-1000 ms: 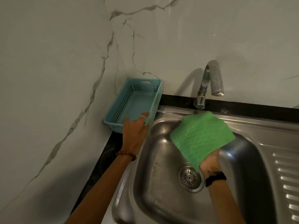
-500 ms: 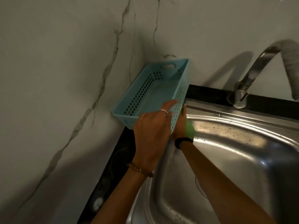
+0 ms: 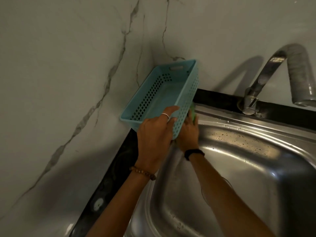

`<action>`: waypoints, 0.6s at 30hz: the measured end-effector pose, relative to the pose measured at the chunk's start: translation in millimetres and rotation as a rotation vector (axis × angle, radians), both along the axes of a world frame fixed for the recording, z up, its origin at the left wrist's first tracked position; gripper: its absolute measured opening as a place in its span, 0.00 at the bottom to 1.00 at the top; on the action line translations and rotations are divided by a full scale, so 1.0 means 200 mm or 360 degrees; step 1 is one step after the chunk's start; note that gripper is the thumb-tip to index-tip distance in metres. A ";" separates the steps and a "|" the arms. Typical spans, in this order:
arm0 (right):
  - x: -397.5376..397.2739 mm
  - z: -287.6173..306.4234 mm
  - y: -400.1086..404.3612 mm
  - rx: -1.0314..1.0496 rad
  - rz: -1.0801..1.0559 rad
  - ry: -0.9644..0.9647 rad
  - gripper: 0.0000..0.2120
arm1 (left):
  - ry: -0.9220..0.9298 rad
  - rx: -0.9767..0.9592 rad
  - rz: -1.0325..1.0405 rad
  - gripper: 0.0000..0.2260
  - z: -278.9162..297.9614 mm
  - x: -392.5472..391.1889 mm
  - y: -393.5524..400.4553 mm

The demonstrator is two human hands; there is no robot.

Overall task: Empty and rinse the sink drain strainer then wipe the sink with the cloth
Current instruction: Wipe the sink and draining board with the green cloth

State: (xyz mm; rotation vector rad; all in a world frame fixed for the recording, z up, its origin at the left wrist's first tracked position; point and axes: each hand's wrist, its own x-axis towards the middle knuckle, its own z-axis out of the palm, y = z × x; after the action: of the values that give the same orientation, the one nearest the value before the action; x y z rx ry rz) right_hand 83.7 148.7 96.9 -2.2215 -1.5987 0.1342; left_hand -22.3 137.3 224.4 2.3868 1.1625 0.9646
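Observation:
My left hand [image 3: 153, 134] grips the near end of a light blue perforated basket [image 3: 150, 93], fingers over its rim, and holds it tilted up off the counter against the marble corner. My right hand [image 3: 188, 135] lies just right of and partly under the basket, on the back left corner of the steel sink [image 3: 256, 129]. It holds the bunched green cloth [image 3: 193, 112], of which only a small piece shows past the fingertips. The drain strainer is out of view.
A curved steel faucet [image 3: 266, 71] stands at the back right, spout over the basin. Water drops dot the sink's back rim. A narrow black counter strip [image 3: 118, 170] runs between the sink and the marble wall on the left.
The view swung left and closer. My left hand lifted the basket's near end. My right hand carried the cloth from over the basin to the sink's back left corner beside the basket.

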 end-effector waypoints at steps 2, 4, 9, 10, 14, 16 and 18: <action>0.14 0.01 -0.01 -0.0177 -0.0088 -0.0135 0.29 | -0.0001 0.0002 0.0036 0.12 0.00 0.00 0.01; 0.27 -0.04 -0.09 -0.0204 -0.0179 -0.0274 0.28 | 0.0008 0.0004 0.0070 0.12 0.00 -0.01 0.01; 0.26 -0.09 -0.30 -0.0103 -0.0532 -0.0205 0.27 | -0.0052 -0.0102 0.0065 0.12 -0.02 -0.02 0.02; 0.24 -0.07 -0.27 -0.0138 -0.0568 -0.0159 0.25 | -0.0066 -0.0110 0.0061 0.12 -0.02 -0.02 0.02; 0.09 -0.01 -0.06 -0.0223 -0.0224 -0.0007 0.25 | -0.0027 -0.0116 0.0060 0.12 -0.02 -0.02 0.03; -0.02 0.00 -0.02 -0.0106 -0.0038 0.0251 0.24 | -0.0050 -0.0181 0.0066 0.12 -0.02 -0.02 0.03; -0.13 -0.02 -0.07 0.0010 -0.0008 0.0416 0.23 | -0.0095 -0.0244 0.0068 0.13 -0.02 -0.02 0.03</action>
State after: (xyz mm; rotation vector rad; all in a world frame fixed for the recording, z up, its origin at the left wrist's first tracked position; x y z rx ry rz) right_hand 56.8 133.9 92.8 -2.1028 -1.4492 0.4002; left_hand -27.1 143.4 219.5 2.2073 1.2233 0.9189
